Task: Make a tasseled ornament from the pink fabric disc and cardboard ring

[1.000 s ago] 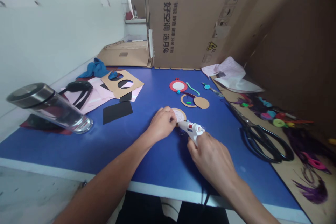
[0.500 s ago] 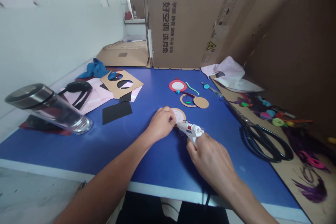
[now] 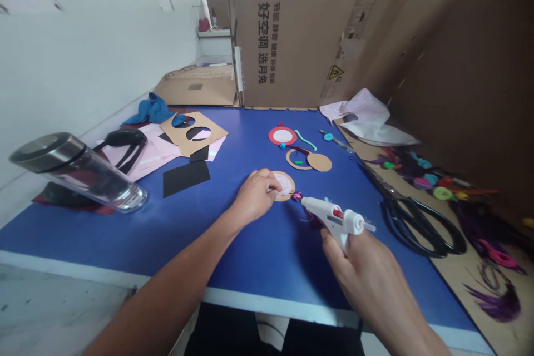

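the left hand (image 3: 253, 196) seems to pinch the light, stiff cardboard ring (image 3: 291, 188) by its edge; the right hand (image 3: 367, 275) curls closed around the glue gun (image 3: 331, 214).

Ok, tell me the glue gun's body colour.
The glue gun is white, clearest in the head view.

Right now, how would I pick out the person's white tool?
On the blue table, find the person's right hand. It grips a white hot glue gun, its nozzle aimed at a cardboard ring under the left hand, and it is the only white tool there, left of the big black-handled scissors.
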Action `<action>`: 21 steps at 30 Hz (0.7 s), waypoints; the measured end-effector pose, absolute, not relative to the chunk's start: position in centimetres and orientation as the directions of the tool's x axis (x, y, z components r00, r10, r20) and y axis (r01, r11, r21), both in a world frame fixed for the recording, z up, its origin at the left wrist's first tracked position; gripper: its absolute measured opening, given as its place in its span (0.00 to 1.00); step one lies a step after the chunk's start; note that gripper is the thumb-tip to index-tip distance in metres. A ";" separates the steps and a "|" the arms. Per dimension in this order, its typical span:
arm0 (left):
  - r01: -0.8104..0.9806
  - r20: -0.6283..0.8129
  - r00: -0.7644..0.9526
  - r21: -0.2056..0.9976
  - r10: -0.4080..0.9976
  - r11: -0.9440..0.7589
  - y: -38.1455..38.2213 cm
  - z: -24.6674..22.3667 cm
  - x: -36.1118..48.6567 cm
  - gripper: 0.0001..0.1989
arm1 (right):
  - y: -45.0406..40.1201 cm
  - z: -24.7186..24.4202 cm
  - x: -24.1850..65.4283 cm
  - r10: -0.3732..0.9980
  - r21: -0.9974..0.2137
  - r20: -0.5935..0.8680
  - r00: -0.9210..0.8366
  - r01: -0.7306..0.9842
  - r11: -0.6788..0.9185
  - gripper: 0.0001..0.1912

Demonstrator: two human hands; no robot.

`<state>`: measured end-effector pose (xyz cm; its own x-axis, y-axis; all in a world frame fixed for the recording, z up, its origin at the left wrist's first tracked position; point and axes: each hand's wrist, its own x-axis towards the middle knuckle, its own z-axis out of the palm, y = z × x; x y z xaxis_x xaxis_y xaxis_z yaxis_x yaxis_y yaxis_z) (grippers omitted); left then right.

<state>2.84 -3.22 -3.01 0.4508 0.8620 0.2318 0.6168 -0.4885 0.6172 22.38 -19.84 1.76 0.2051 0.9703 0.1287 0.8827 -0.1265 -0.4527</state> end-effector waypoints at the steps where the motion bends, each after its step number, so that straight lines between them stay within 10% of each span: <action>1: 0.614 0.239 0.456 0.613 0.857 -0.498 -3.2 -3.1 2.8 0.13 | -19.9 1.8 22.4 0.970 -0.465 0.121 0.213 0.875 -0.134 0.17; 21: 0.528 0.209 0.750 0.382 0.627 -0.759 -4.6 -1.4 -0.4 0.34 | -20.5 0.7 23.9 0.935 -0.615 0.032 0.353 0.745 -0.260 0.21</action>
